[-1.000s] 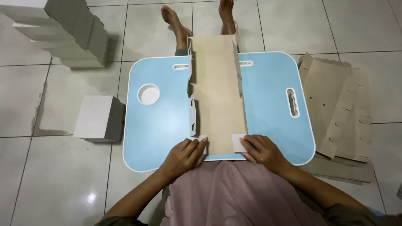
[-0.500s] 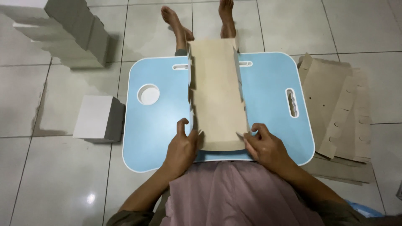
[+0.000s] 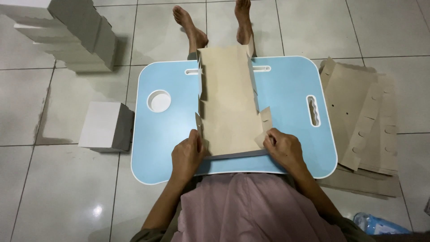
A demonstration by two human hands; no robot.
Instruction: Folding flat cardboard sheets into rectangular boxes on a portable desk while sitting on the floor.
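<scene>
A tan cardboard box blank [image 3: 228, 103] lies lengthwise on a light blue lap table [image 3: 165, 130], its side flaps partly raised. My left hand [image 3: 187, 155] presses the blank's near left corner and holds its small flap up. My right hand [image 3: 283, 150] grips the near right corner, where a small flap [image 3: 265, 125] stands tilted. The near end of the blank is folded up, showing a grey edge [image 3: 235, 155] between my hands.
A stack of flat tan blanks [image 3: 363, 121] lies on the floor at the right. One white folded box [image 3: 105, 126] sits left of the table, with several more stacked [image 3: 67, 33] at the far left. My bare feet [image 3: 215, 22] rest beyond the table. A blue plastic bag [image 3: 380, 224] is at the lower right.
The near end of the blank has been folded up and the corner flaps raised. Both hands shifted from flat on the near edge to gripping the corners.
</scene>
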